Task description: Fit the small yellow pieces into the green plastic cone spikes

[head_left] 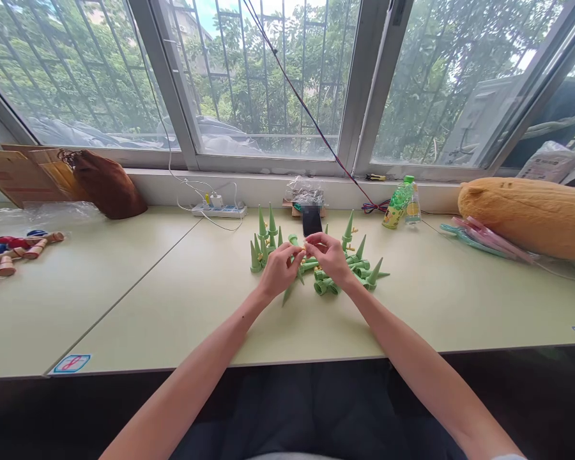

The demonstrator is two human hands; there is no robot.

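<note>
Both bare hands work over a pale yellow-green tabletop (172,319), near its middle. Left hand (282,268): fingers curled, thumb and fingertips brought together in a fine pinch. Right hand (329,257): likewise closed to a pinch, fingertips meeting those of the left. Between them is a small yellow plastic piece (303,250), apparently gripped from both sides. Whether either hand also has hold of a green part cannot be told; the fingers hide the contact.

Surroundings: to the left of the hands, a cluster of slender pale-green plastic spikes (272,225) stands points up. To the right, hollow green plastic tubes (359,265) lie in a loose heap, some open ends facing the near edge. One narrow green tip (287,295) shows below the left hand, angled toward that edge. Just beyond the hands, a flat black phone-like slab (311,221) leans against a clutter of clear plastic wrap (305,190).

Risks (judgement): the yellow piece is small and the grip is fingertip only; a slip or uneven pressure could flick it into the heap, where other yellow bits would make it hard to pick out. A wrist brushing the upright cluster could topple several, as their bases look narrow. A nudge to the heap could set tubes rolling.
</note>
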